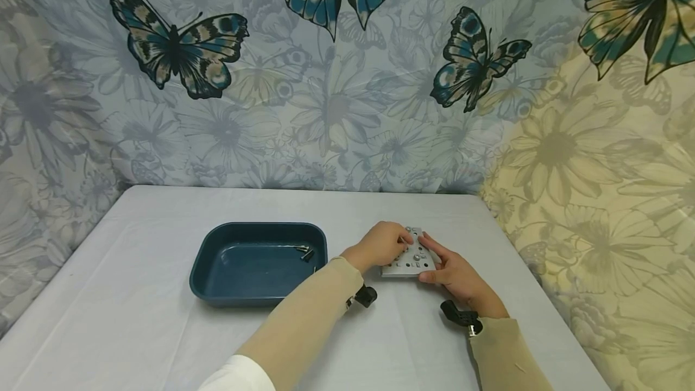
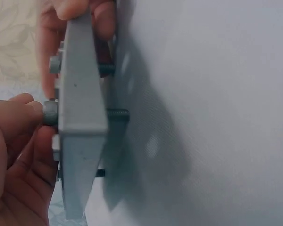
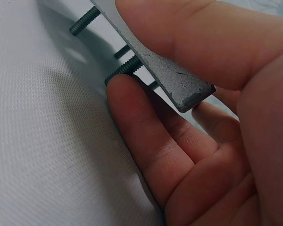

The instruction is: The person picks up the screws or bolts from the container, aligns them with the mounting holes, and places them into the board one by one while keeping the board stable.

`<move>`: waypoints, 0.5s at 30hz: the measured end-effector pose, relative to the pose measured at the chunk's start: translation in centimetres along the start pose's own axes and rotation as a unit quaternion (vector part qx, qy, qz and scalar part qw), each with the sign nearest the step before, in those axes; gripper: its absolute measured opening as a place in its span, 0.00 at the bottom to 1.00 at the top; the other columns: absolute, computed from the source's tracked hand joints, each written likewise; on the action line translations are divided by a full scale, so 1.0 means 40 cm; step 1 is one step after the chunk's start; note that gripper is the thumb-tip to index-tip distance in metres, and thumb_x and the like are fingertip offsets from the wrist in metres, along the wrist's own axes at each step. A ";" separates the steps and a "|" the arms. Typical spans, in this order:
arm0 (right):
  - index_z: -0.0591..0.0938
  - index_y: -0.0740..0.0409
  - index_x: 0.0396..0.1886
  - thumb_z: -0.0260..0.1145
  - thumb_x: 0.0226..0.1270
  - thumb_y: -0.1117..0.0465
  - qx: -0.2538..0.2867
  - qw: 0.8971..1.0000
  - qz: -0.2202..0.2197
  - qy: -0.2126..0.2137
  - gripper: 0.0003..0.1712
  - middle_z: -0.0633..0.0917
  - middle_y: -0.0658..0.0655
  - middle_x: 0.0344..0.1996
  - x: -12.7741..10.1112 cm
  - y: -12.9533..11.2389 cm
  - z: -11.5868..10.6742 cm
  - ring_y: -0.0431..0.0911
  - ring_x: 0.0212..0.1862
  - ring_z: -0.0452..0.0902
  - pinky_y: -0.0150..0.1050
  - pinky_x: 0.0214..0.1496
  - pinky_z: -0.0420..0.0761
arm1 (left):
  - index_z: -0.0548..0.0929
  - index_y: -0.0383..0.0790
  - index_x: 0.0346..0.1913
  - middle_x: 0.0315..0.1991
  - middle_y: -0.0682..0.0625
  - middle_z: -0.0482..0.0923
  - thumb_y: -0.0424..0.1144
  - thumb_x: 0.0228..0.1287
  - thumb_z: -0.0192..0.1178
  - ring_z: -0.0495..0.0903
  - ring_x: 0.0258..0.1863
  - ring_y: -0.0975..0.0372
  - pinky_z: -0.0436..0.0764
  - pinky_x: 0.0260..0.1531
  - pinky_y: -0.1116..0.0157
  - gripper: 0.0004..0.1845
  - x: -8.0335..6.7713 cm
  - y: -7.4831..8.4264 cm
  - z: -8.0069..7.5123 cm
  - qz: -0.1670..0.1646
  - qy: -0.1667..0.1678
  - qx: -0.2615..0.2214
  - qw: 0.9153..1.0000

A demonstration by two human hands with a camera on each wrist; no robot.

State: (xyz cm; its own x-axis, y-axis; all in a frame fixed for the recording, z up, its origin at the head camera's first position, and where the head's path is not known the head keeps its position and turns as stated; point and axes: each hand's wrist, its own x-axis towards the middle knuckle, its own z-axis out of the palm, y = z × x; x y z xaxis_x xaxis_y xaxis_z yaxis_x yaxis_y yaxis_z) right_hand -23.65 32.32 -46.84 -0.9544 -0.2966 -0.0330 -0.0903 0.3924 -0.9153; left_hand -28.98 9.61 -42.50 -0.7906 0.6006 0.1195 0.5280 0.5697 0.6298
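Observation:
A grey metal block (image 1: pixel 404 268) with several holes and screws in its top face is held over the white table, right of centre in the head view. My left hand (image 1: pixel 380 243) pinches the round knurled head of a screw (image 2: pixel 50 113) seated in it. That screw's threaded end sticks out of the underside. My right hand (image 1: pixel 458 279) grips the block at its right end, thumb on the near side and fingers round the far side. From below, the right wrist view shows threaded shanks (image 3: pixel 85 20) poking out, with one right fingertip against a shank.
A dark blue tray (image 1: pixel 233 300) stands left of the hands, with a few small screws (image 1: pixel 307 254) lying at its right side. The left forearm passes over its near right corner. White cloth covers the table (image 1: pixel 136 330), and a butterfly-patterned curtain (image 1: pixel 336 119) hangs behind.

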 end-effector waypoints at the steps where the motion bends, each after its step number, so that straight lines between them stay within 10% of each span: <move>1: 0.60 0.54 0.79 0.79 0.55 0.60 -0.002 1.000 0.002 0.002 0.54 0.48 0.51 0.79 0.000 0.000 0.000 0.42 0.57 0.73 0.28 0.50 0.75 | 0.88 0.47 0.51 0.47 0.56 0.84 0.33 0.70 0.61 0.78 0.40 0.70 0.77 0.41 0.72 0.12 -0.002 0.000 -0.001 -0.009 0.005 -0.012 1.000; 5: 0.60 0.53 0.79 0.80 0.54 0.58 -0.005 1.000 0.007 0.003 0.56 0.47 0.51 0.79 0.003 0.002 0.000 0.42 0.60 0.73 0.28 0.52 0.75 | 0.87 0.47 0.54 0.47 0.55 0.83 0.34 0.70 0.62 0.79 0.33 0.67 0.78 0.31 0.69 0.13 -0.018 0.000 -0.014 -0.075 0.050 -0.128 0.988; 7: 0.60 0.53 0.79 0.80 0.53 0.58 -0.008 1.000 0.009 0.005 0.56 0.48 0.51 0.79 0.004 0.002 0.000 0.41 0.60 0.73 0.28 0.52 0.75 | 0.86 0.46 0.56 0.47 0.54 0.83 0.35 0.70 0.63 0.82 0.34 0.64 0.81 0.30 0.67 0.14 -0.036 0.002 -0.029 -0.118 0.083 -0.236 0.961; 12: 0.61 0.53 0.79 0.81 0.52 0.59 -0.007 1.000 0.010 0.003 0.56 0.48 0.49 0.79 0.008 -0.002 0.002 0.41 0.60 0.74 0.28 0.53 0.75 | 0.82 0.40 0.60 0.54 0.49 0.81 0.32 0.68 0.64 0.85 0.42 0.57 0.85 0.36 0.61 0.18 -0.130 -0.003 -0.109 -0.166 0.112 -0.474 0.857; 15: 0.61 0.54 0.79 0.81 0.52 0.58 -0.015 1.000 0.008 0.004 0.56 0.48 0.50 0.79 0.008 -0.003 0.004 0.43 0.61 0.73 0.27 0.53 0.74 | 0.78 0.38 0.65 0.61 0.46 0.76 0.32 0.70 0.63 0.84 0.47 0.53 0.85 0.41 0.59 0.22 -0.208 -0.023 -0.184 -0.167 0.084 -0.502 0.845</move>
State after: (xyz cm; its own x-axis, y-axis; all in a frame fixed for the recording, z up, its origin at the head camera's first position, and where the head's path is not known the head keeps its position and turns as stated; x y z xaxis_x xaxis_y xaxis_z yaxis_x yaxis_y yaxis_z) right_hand -23.89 32.04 -46.80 -0.9580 -0.2835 -0.0435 -0.0840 0.4223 -0.9025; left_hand -25.16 -0.04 -38.45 -0.9209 0.3639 -0.1400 -0.1958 -0.1210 0.9732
